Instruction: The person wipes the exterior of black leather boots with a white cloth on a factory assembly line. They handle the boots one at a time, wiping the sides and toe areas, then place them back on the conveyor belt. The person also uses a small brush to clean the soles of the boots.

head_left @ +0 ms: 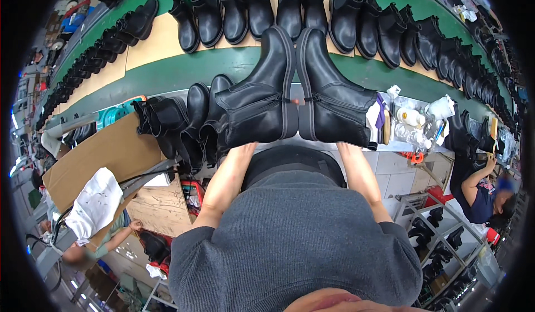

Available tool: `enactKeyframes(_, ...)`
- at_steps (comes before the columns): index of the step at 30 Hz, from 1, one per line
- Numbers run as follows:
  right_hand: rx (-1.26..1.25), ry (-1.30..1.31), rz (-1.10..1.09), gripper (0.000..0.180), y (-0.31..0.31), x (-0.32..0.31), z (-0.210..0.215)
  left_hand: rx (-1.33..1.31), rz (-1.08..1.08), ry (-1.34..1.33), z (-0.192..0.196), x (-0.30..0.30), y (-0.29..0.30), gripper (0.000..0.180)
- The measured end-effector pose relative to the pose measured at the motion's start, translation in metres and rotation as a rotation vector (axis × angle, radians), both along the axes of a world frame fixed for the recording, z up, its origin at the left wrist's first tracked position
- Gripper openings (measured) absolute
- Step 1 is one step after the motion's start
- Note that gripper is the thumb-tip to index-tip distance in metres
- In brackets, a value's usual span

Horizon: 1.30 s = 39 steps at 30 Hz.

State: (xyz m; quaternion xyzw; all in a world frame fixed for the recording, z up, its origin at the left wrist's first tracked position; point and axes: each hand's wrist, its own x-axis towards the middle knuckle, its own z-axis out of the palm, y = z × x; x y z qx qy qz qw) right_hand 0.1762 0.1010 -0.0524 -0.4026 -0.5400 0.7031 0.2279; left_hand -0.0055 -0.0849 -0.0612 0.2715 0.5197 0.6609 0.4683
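Note:
Two black ankle boots are held up close in front of me, sole facing sole with toes pointing away. Each has a zip along the side that shows. My left forearm point(228, 184) runs up behind the left boot point(251, 111), and my left hand is hidden by it. Likewise, the right boot point(334, 111) covers my right hand, with only my right forearm point(359, 172) showing below. The boots hang above the bench edge, supported by my hands. How my fingers lie on them cannot be seen.
Rows of black boots point(234, 11) stand along the green conveyor point(167, 69) ahead. More boots point(195, 117) cluster at left beside cardboard point(100, 156). Bottles point(411, 117) and cloths stand at right. Co-workers sit at both sides; a shoe rack point(440, 239) is at lower right.

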Motion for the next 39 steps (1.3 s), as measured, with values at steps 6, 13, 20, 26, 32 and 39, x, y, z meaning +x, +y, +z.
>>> enactKeyframes(6, 0.418, -0.412, 0.033, 0.068, 0.018, -0.014, 0.021, -0.182, 0.150, -0.293, 0.040, -0.026, 0.012, 0.067)
enactKeyframes(13, -0.368, -0.091, 0.220, 0.057, 0.040, -0.020, 0.048, 0.031, -0.207, -0.568, 0.063, -0.044, 0.003, 0.084)
enactKeyframes(20, -0.801, 0.323, -0.006, 0.043, 0.022, -0.046, 0.054, 0.177, 0.141, -1.010, 0.074, -0.016, 0.047, 0.050)
enactKeyframes(26, -0.800, 0.264, -0.092, 0.043, 0.013, -0.052, 0.058, 0.071, 0.279, -1.293, 0.063, -0.015, 0.046, 0.046)
enactKeyframes(32, -0.878, 0.267, -0.080, 0.044, 0.011, -0.051, 0.051, 0.054, 0.335, -1.317, 0.062, -0.012, 0.044, 0.055)
enactKeyframes(39, -0.894, 0.298, -0.059, 0.048, 0.004, -0.042, 0.046, 0.009, 0.318, -1.233, 0.074, -0.002, 0.039, 0.061)
